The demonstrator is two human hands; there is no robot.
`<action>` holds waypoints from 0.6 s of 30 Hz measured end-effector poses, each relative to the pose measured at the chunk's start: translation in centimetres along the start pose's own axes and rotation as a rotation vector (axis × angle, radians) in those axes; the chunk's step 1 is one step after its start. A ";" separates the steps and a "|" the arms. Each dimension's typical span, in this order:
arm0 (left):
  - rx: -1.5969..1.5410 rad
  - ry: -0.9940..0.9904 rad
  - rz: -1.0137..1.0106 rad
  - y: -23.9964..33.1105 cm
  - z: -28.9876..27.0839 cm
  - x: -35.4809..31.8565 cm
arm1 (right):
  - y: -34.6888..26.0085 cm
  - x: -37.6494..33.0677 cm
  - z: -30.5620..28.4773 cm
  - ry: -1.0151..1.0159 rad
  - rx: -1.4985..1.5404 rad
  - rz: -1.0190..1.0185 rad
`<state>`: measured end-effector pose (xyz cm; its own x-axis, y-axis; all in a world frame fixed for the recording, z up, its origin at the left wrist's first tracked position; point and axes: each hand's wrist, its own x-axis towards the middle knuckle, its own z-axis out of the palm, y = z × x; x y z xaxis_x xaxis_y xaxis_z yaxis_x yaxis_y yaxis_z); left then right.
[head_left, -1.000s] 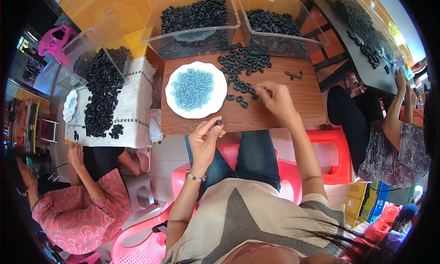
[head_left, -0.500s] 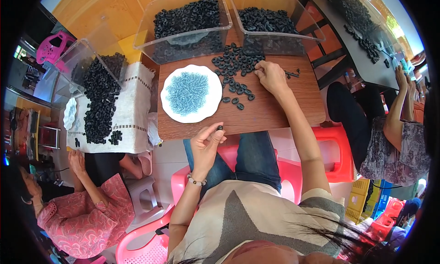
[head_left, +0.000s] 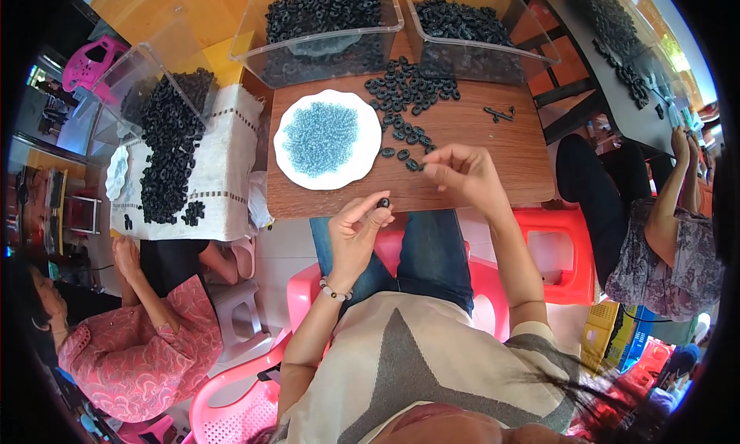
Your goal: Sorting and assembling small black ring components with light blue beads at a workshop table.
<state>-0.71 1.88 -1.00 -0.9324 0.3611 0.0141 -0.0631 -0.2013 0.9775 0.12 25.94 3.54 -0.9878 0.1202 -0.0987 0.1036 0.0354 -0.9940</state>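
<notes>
While the person sat on a pink plastic chair (head_left: pixel 308 286), the left hand (head_left: pixel 356 230) pinched one small black ring (head_left: pixel 383 203) at its fingertips, over the near edge of the wooden worktop (head_left: pixel 478 147). Just beyond, the right hand (head_left: pixel 461 173) closed its fingertips on another ring (head_left: pixel 420 166) picked from the loose black pile (head_left: pixel 405 97). A white plate of blue beads (head_left: pixel 327 139) lay within easy reach, likely for pairing. Farther off stood clear bins (head_left: pixel 324 28) of rings, and co-workers sat at either side.
</notes>
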 end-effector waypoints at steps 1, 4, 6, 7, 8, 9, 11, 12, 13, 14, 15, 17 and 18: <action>0.007 -0.009 0.024 0.1 0.2 0.0 | -0.2 -0.8 0.5 -0.049 0.023 0.040; 0.073 -0.011 0.110 0.1 0.4 -0.2 | -1.1 -2.5 2.4 -0.107 0.112 0.014; 0.106 0.000 0.135 0.3 0.5 -0.3 | -1.6 -3.2 3.2 -0.124 0.132 0.008; 0.139 0.008 0.165 0.4 0.5 -0.3 | -1.7 -3.4 3.6 -0.126 0.138 -0.014; 0.141 0.010 0.162 0.5 0.5 -0.4 | -1.8 -3.6 3.8 -0.129 0.143 -0.035; 0.179 0.017 0.187 0.6 0.4 -0.4 | -1.8 -3.7 3.9 -0.131 0.145 -0.033; 0.215 0.022 0.209 0.8 0.4 -0.5 | -1.8 -3.8 4.1 -0.131 0.114 -0.022; 0.271 0.021 0.263 0.8 0.4 -0.5 | -1.8 -3.9 4.2 -0.131 0.115 -0.020; 0.328 0.020 0.317 1.0 0.5 -0.5 | -1.8 -3.9 4.3 -0.130 0.079 -0.014; 0.328 0.019 0.316 1.1 0.5 -0.5 | -1.7 -3.9 4.3 -0.129 0.044 -0.009; 0.367 0.020 0.335 1.2 0.5 -0.6 | -1.7 -3.9 4.4 -0.127 0.044 -0.008; 0.407 0.019 0.352 1.3 0.5 -0.7 | -1.7 -4.1 4.5 -0.099 -0.029 -0.005; 0.432 0.012 0.368 1.4 0.5 -0.7 | -1.8 -4.1 4.5 -0.097 -0.028 -0.003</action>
<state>0.03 1.82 0.42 -0.8696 0.3268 0.3700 0.4155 0.0797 0.9061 3.51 20.95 5.55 -0.9946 0.0233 -0.1009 0.1022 0.0640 -0.9927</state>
